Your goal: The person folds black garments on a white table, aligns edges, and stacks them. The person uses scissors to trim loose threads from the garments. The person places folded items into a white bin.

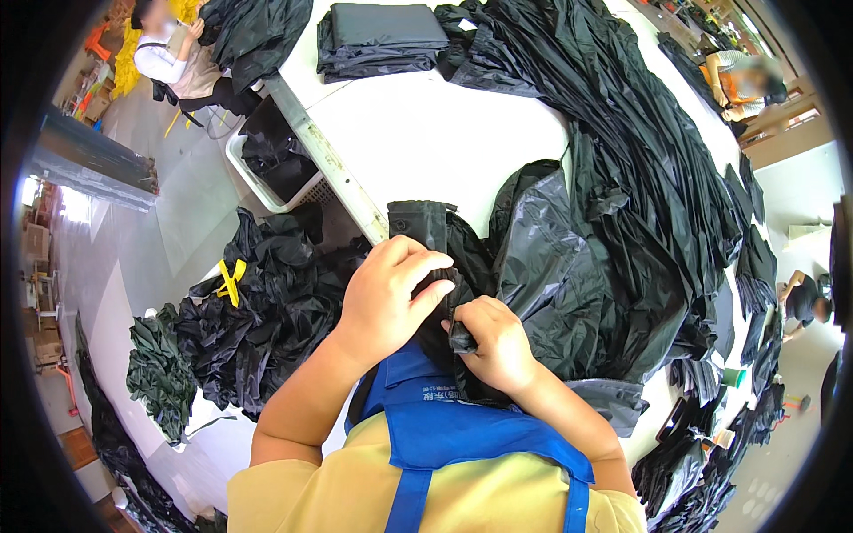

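A shiny black garment (551, 275) lies rumpled at the table's near edge, with a strip bearing a round snap button (402, 226) standing out at its left end. My left hand (391, 289) is closed, thumb and fingers pinching the edge of that strip. Just to the right and slightly nearer me, my right hand (495, 342) is curled tightly round a folded bit of the same edge. The two hands are a short way apart. What lies beneath the fingers is partly hidden.
Folded black garments (382, 35) are stacked on the white table (426, 133). A long heap of black fabric (657, 133) runs along the right. A white basket (238, 164) stands below the table's left edge; crumpled black fabric (258, 329) with a yellow tie (232, 282) lies left. Other people sit farther off.
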The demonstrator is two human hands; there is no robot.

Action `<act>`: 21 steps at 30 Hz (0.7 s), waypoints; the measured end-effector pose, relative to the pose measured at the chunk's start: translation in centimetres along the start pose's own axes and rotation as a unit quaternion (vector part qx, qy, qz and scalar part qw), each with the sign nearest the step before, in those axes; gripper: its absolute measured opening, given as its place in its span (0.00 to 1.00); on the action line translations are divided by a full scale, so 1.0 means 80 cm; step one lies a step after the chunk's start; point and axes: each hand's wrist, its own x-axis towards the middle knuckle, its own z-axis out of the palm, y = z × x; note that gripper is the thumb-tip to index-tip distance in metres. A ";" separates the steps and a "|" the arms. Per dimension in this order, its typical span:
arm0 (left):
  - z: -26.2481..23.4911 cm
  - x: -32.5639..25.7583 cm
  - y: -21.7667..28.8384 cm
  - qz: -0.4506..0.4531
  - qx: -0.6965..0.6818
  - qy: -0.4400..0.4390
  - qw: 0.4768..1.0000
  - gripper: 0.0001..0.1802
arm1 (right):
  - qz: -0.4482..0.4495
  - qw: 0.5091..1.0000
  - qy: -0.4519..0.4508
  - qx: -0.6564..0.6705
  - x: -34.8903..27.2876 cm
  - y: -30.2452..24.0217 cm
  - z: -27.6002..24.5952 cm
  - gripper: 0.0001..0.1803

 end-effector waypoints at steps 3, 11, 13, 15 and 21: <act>-0.004 0.004 -0.002 0.012 0.007 -0.033 0.999 0.12 | -0.005 1.000 0.000 -0.010 -0.002 -0.001 -0.001 0.11; -0.015 0.010 0.006 0.030 0.065 -0.090 0.993 0.11 | -0.019 0.999 -0.016 -0.031 -0.006 -0.005 -0.007 0.12; -0.020 0.011 0.006 0.022 0.056 -0.102 0.993 0.10 | -0.018 0.999 -0.009 -0.031 -0.006 -0.007 -0.006 0.12; -0.017 0.012 0.007 0.046 0.053 -0.065 0.995 0.09 | -0.014 0.999 -0.010 -0.029 -0.007 -0.006 -0.007 0.12; -0.013 0.015 0.030 0.169 0.034 0.036 0.984 0.10 | 0.023 0.998 -0.053 0.033 -0.009 -0.004 -0.020 0.15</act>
